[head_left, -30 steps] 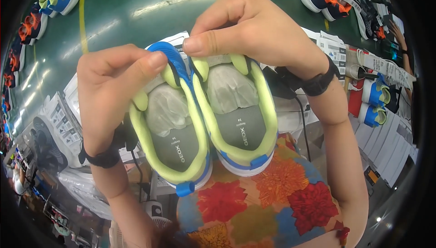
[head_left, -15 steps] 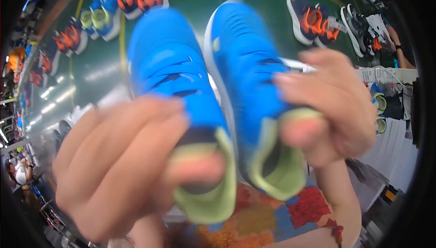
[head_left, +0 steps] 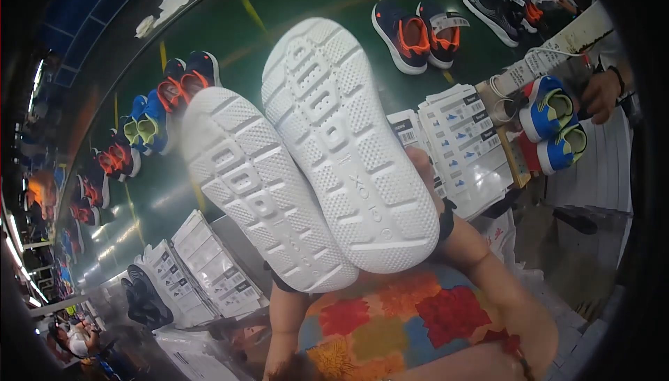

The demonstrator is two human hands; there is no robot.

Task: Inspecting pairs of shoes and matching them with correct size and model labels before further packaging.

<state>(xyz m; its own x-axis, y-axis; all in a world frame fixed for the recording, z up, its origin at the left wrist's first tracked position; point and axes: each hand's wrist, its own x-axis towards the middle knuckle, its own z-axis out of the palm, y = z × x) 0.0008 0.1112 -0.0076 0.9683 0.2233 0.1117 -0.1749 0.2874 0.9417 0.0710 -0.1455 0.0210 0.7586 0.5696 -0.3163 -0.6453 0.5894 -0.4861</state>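
Observation:
Two sneakers are held up before me with their white treaded soles facing me. The left sneaker (head_left: 261,200) tilts outward and partly overlaps the right sneaker (head_left: 348,158). My right hand (head_left: 422,172) shows only some fingers at the right sneaker's edge, closed round its upper. Behind the left sneaker's heel, my left hand is hidden; only my left forearm (head_left: 284,322) shows, leading up to the shoe it holds. The blue uppers are out of sight from this side.
On the green conveyor (head_left: 313,4) stand several pairs, including navy-orange sneakers (head_left: 418,36) and blue sneakers (head_left: 146,124). Stacks of printed label sheets (head_left: 463,147) lie nearer. At right, another person's hand (head_left: 603,95) is beside blue sneakers (head_left: 555,124). Dark insoles (head_left: 146,297) lie lower left.
The sneakers have been turned from blue uppers facing me to white soles facing me. My hands have gone behind them, and the view has shifted toward the right.

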